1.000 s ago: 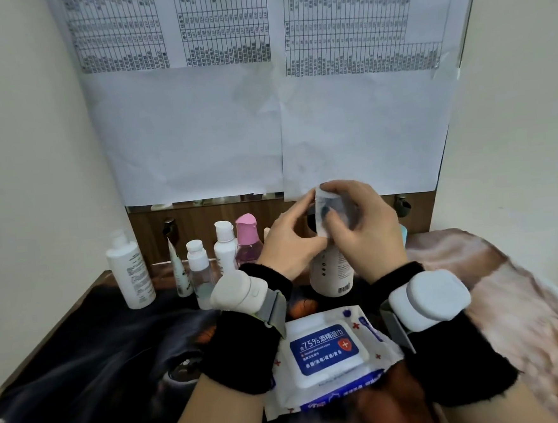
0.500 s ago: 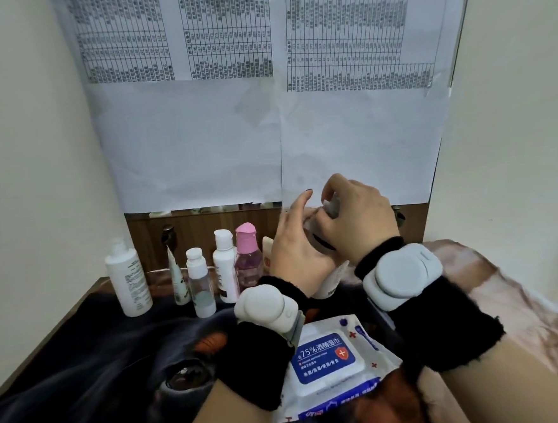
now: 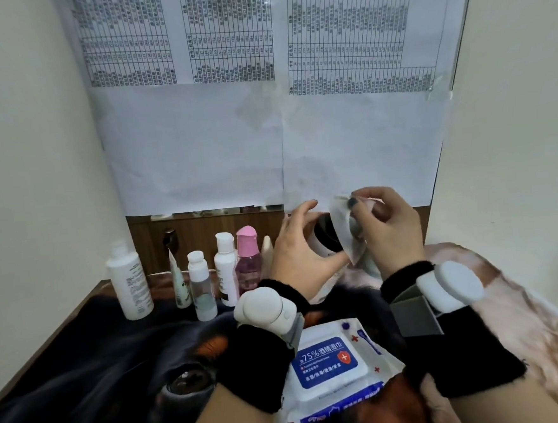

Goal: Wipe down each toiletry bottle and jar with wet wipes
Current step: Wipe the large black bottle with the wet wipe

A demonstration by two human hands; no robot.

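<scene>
The left hand (image 3: 302,252) curls its fingers and thumb round a white bottle with a dark cap (image 3: 326,237), holding it tilted above the back of the table, so that the dark cap end faces the camera. The right hand (image 3: 389,228) pinches a crumpled white wet wipe (image 3: 346,229) between thumb and fingers and presses it against the cap end of that bottle; the lower part of the bottle is hidden behind the left hand. Both wrists wear black fuzzy cuffs, each with a white rounded device strapped on top. Just below the hands, between the two forearms, a flat white pack of wet wipes with a blue label (image 3: 331,363) lies on the table, its lid closed. To the left of the held bottle a row of toiletries stands upright along the back edge: a tall white bottle with printed text (image 3: 129,284) at the far left, then a slim pale green tube (image 3: 178,282), a small clear bottle with a white cap (image 3: 201,284), a white bottle with a flip cap (image 3: 226,269), and a pink see-through bottle with a pink cap (image 3: 248,259), which stands just beside the left hand. The table is covered by a cloth printed with a dark dog's face (image 3: 117,371). Large sheets of white paper with printed tables (image 3: 199,134) hang on the wall behind.
</scene>
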